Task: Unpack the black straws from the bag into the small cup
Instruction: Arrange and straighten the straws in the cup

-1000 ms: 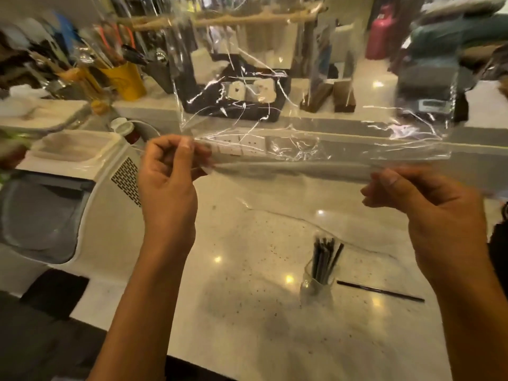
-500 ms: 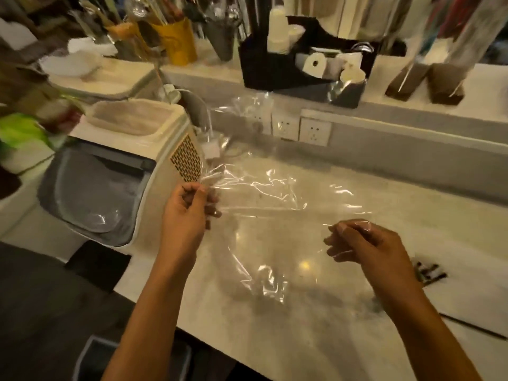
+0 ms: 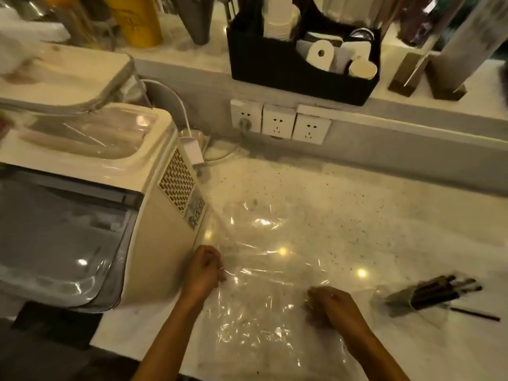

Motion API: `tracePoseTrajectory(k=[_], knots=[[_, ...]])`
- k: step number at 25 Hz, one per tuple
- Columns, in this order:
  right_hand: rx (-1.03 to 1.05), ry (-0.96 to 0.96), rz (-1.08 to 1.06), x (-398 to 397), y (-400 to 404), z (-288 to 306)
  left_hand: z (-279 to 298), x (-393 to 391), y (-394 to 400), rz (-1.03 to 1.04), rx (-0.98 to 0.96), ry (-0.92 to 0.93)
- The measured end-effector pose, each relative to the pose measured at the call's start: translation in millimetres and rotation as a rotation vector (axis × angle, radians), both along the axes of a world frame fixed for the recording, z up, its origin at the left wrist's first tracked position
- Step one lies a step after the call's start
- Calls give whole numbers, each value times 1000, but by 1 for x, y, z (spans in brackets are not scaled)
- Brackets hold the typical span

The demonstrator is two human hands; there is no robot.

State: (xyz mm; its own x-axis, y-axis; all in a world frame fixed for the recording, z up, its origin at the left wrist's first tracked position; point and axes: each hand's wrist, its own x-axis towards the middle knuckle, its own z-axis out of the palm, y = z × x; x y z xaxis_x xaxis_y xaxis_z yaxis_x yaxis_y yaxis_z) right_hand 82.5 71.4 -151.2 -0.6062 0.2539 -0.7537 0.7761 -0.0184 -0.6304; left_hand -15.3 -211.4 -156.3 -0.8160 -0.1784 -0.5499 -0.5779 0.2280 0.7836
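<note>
A clear plastic bag [image 3: 261,273] with no straws visible in it lies spread over the speckled white counter [image 3: 357,215]. My left hand [image 3: 204,268] pinches its left edge beside the machine. My right hand [image 3: 328,305] grips its right edge with curled fingers. To the right stands the small clear cup [image 3: 420,306] with several black straws [image 3: 442,290] sticking out of it, blurred. One loose black straw [image 3: 475,314] lies on the counter just right of the cup.
A cream machine with a grey lid [image 3: 82,215] fills the left side, close to my left hand. Wall sockets [image 3: 279,123] and a charger [image 3: 192,151] sit behind. A black caddy with paper cups [image 3: 302,59] stands on the raised ledge. The counter's front edge runs below my forearms.
Both hands came down from chest height with the bag, which now lies on the counter. My view swung left and down, so the cup shifted to the right.
</note>
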Motion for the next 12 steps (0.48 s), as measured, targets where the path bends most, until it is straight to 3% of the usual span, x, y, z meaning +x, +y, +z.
tracePoseTrajectory(k=[7, 12], knots=[[128, -58, -96, 8, -4, -11, -13, -21, 7, -81, -28, 17], [216, -32, 5, -5, -5, -5, -13, -38, 11, -63, -60, 72]])
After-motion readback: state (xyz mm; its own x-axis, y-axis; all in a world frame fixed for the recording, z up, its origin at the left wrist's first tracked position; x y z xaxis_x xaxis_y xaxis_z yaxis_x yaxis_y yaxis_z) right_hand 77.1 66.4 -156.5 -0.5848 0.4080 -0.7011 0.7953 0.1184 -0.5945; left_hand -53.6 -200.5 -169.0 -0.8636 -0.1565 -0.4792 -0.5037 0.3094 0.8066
